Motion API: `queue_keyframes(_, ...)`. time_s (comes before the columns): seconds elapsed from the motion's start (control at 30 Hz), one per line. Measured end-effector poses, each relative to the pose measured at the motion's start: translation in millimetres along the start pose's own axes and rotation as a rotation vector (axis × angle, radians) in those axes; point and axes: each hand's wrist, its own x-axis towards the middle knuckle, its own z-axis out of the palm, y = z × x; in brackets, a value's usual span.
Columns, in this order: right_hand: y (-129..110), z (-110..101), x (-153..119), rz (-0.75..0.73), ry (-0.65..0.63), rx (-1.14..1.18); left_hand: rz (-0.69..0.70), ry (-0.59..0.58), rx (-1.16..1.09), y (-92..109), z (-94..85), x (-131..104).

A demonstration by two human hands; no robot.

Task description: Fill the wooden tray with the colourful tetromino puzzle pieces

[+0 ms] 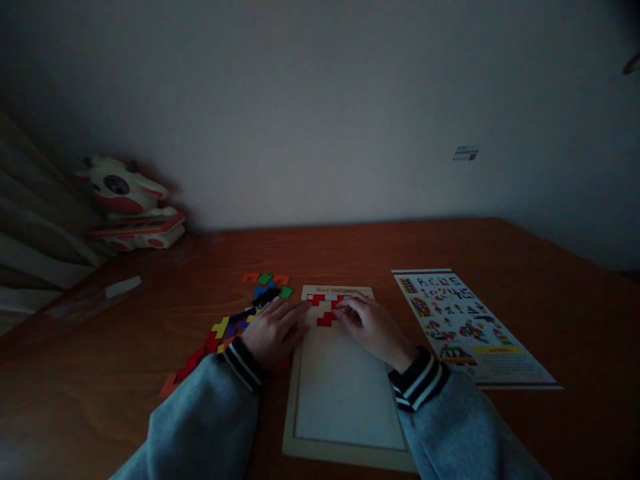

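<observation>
A light wooden puzzle tray lies on the table in front of me. Several red pieces sit near its far edge. My left hand rests over the tray's left rim, palm down, its fingers reaching toward the red pieces; no held piece shows. On the tray's right side, my right hand has thumb and forefinger pinched together at a red piece. Loose colored pieces lie in a pile left of the tray, partly hidden behind my left hand and sleeve.
A printed pattern sheet lies right of the tray. A cow-shaped toy stands at the back left by a curtain. A small white item lies on the brown table. A wall rises behind.
</observation>
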Motion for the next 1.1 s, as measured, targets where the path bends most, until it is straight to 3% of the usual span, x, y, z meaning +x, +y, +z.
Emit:
queue_keyframes(0.17, -1.3, -0.8, 0.2, 0.006, -0.004, 0.016, -0.242, 0.111, 0.245, -28.2, 4.2, -10.8)
queue_keyframes(0.33, 0.0, -0.2, 0.1, 0.013, -0.013, 0.020, -0.366, -0.010, 0.314, -40.8, -12.7, -15.4)
queue_keyframes(0.5, 0.0, 0.0, -1.0, 0.021, -0.012, -0.001, -0.279, -0.253, 0.218, -38.7, -38.4, -16.5)
queue_keyframes(0.67, -1.7, -1.2, -0.7, 0.013, -0.002, -0.008, -0.196, -0.339, 0.122, -34.0, -51.0, -18.6)
queue_keyframes(0.83, 0.0, -1.0, -0.4, 0.014, -0.010, -0.003, -0.096, -0.319, 0.070, -33.5, -51.5, -18.1)
queue_keyframes(1.1, 1.0, 1.3, -0.3, 0.000, 0.007, -0.019, 0.041, -0.162, 0.097, -43.0, -37.9, -21.8)
